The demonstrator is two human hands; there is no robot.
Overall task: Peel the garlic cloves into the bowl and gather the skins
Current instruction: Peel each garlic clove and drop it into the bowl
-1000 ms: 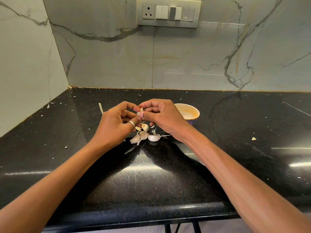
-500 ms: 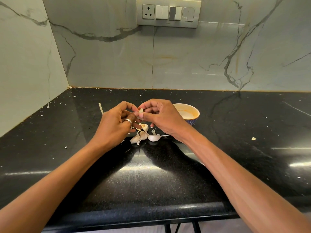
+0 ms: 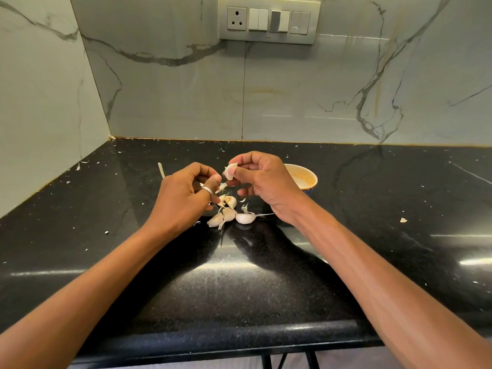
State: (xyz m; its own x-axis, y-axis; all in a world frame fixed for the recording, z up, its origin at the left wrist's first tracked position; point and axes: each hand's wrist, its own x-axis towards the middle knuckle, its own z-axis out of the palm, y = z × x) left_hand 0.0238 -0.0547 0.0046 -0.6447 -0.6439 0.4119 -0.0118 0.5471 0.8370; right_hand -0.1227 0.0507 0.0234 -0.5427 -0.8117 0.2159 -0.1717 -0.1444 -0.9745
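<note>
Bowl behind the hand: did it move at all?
No. The bowl stays in the same spot on the counter, below the wall switches.

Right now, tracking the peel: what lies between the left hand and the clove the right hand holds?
Head view: a skin shred pinched by the left hand, then a bare gap to the clove in the right hand.

Back wall behind counter (image 3: 372, 235), switch panel (image 3: 269, 20) on it above centre. On counter right of centre: bowl (image 3: 306, 177), partly behind right hand (image 3: 266, 182). In front of and between both hands: heap of cloves (image 3: 229, 213), left of bowl. To left of heap: left hand (image 3: 183, 194), pinching skin scrap (image 3: 222, 186). Above heap: single clove (image 3: 230, 171) pinched in right hand. Far right on counter: stray scrap (image 3: 403, 220)
</note>
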